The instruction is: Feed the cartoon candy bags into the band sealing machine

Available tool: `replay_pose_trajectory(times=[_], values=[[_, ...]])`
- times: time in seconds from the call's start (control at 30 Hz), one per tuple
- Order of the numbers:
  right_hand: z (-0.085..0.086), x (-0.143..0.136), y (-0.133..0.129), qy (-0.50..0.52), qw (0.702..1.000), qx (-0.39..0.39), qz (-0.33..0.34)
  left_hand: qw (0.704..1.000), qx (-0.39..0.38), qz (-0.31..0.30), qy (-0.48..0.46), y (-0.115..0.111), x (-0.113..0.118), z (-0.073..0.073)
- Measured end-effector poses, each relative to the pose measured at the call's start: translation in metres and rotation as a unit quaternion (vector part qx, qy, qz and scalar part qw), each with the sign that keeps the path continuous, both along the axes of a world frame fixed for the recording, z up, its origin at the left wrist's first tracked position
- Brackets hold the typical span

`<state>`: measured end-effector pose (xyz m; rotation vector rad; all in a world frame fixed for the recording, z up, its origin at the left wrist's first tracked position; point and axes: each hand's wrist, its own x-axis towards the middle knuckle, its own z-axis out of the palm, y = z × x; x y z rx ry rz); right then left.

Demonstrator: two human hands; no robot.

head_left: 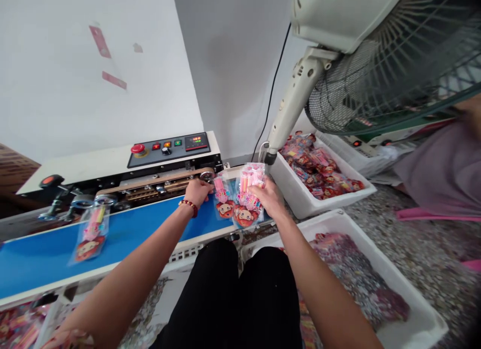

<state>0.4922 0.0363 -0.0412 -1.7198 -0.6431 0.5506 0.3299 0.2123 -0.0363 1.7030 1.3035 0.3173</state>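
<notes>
My right hand [268, 196] grips several clear plastic bags [246, 216] over the right end of the blue conveyor belt [150, 229]. They hold pink sticks and show a red-haired cartoon face. Just left of them, another such plastic bag [224, 209] lies over the belt. At its left edge my left hand [197, 193] is closed, fingers curled together; whether they pinch its film is hidden. Both hands are beside the inlet of a band sealing machine [169, 184]. Further left, one more filled bag [90, 234] hangs from the sealer onto the belt.
The control panel [169, 148] has a red stop button. A large fan [376, 73] juts in from the upper right. White bins [300, 201] of filled bags stand right of the belt, one near my knees. A person's grey clothing [439, 163] shows at far right.
</notes>
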Motion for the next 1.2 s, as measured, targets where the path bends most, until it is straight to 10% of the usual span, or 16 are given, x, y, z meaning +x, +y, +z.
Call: replay_pose_trajectory(times=[0.3, 0.4, 0.57, 0.7, 1.2], values=[[-0.004, -0.001, 0.002, 0.027, 0.999, 0.021, 0.006, 0.971, 0.204, 0.092, 0.087, 0.003, -0.085, 0.011], [-0.008, 0.000, 0.003, 0.057, 0.997, 0.044, 0.027, 0.968, 0.243, 0.045, 0.045, -0.025, -0.075, 0.014], [-0.012, 0.003, 0.005, 0.042, 0.997, 0.041, 0.040, 0.990, 0.077, -0.084, -0.088, -0.064, -0.002, 0.014], [-0.009, 0.004, 0.004, 0.013, 0.999, 0.017, 0.035, 0.990, 0.002, -0.042, -0.136, -0.064, 0.031, 0.005], [-0.016, 0.004, 0.005, 0.005, 1.000, 0.007, 0.014, 0.979, 0.154, 0.027, 0.131, 0.000, -0.056, 0.022]])
